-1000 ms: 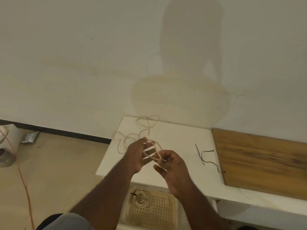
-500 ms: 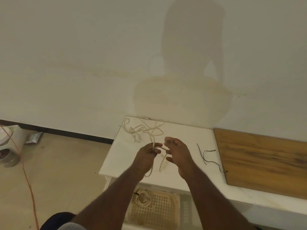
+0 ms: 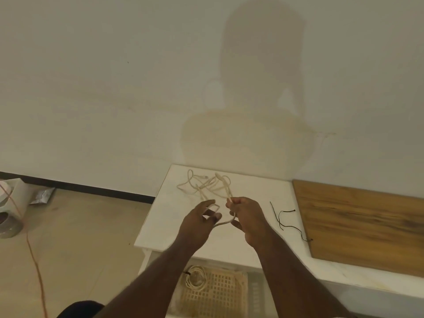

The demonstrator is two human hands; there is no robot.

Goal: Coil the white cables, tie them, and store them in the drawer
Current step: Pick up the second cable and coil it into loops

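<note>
Since a moment ago the hands have parted: the left hand (image 3: 199, 222) wears the new loop, the right hand (image 3: 246, 215) pinches the white cable (image 3: 207, 185) trailing toward twelve o'clock on the surface (image 3: 160, 216), so coiling continues.

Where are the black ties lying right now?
In the head view, the black ties lie loose on the white table, just right of the right hand and left of the wooden board.

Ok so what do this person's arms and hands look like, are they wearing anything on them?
Both forearms are bare up to the frame's bottom edge: no sleeves, gloves, watch or rings show on the left hand or right hand. Dark fabric, perhaps clothing, shows beneath the left arm.
</note>
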